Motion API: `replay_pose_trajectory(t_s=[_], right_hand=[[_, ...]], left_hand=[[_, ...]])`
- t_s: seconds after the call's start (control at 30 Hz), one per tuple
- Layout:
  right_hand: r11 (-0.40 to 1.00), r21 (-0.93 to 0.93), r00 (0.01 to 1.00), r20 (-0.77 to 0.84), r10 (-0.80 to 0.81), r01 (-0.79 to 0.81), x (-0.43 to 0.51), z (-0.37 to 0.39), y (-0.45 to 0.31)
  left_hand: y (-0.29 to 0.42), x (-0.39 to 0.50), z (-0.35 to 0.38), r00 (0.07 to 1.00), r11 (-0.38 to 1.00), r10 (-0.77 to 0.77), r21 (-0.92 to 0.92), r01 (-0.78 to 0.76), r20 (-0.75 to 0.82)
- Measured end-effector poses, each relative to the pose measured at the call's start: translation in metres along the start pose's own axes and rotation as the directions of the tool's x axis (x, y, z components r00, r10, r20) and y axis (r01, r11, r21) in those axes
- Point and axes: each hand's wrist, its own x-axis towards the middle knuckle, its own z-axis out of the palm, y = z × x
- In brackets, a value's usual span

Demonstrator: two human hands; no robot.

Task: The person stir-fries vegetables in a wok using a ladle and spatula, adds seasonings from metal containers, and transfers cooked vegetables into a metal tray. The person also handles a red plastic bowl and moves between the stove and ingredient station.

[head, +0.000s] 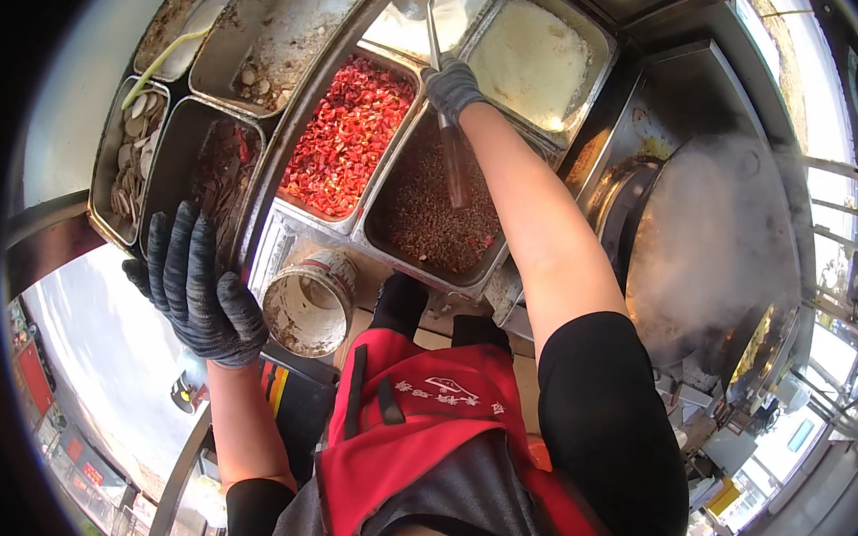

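Note:
My right hand (451,86), in a grey knit glove, grips the shaft of a long metal ladle (434,32) with a brown wooden handle end. The ladle's bowl rests at a pan of white powder (452,4). Below the hand is a metal pan of dark reddish-brown peppercorn-like spice (438,232); the handle end hangs over it. My left hand (195,290), gloved too, is spread and holds nothing. Its fingertips reach the near end of a pan of dried bark-like spice and red chillies (222,159). Chopped red chillies (353,131) fill the pan between the hands.
On the right, a large wok (695,255) gives off thick steam. A pan of pale granules (530,64) stands beside the powder. Dried slices (138,140) fill a narrow pan at far left. A stained bucket (308,308) stands below the chillies. A metal rail (303,91) divides the pans.

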Motion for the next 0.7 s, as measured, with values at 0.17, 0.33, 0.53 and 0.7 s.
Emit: replay_pose_trajectory(t_s=[0.17, 0.33, 0.53, 0.7], right_hand=[[0.842, 0.472, 0.954, 0.258, 0.152, -0.262, -0.023, 0.015, -0.016], [0.471, 0.745, 0.881, 0.419, 0.22, -0.472, -0.044, -0.012, -0.03], [0.002, 0.841, 0.825, 0.531, 0.192, -0.541, -0.061, -0.028, -0.034], [-0.284, 0.75, 0.789, 0.613, -0.043, -0.598, -0.079, -0.059, -0.037]], left_hand=[[-0.002, -0.001, 0.0, 0.999, 1.0, 0.002, 0.026, -0.003, 0.032], [-0.001, 0.0, 0.0, 1.0, 1.0, 0.004, -0.006, -0.003, 0.021], [0.0, -0.001, 0.001, 1.0, 1.0, -0.01, 0.017, 0.01, 0.0], [0.005, 0.003, 0.002, 0.998, 1.0, -0.017, 0.014, 0.018, -0.053]])
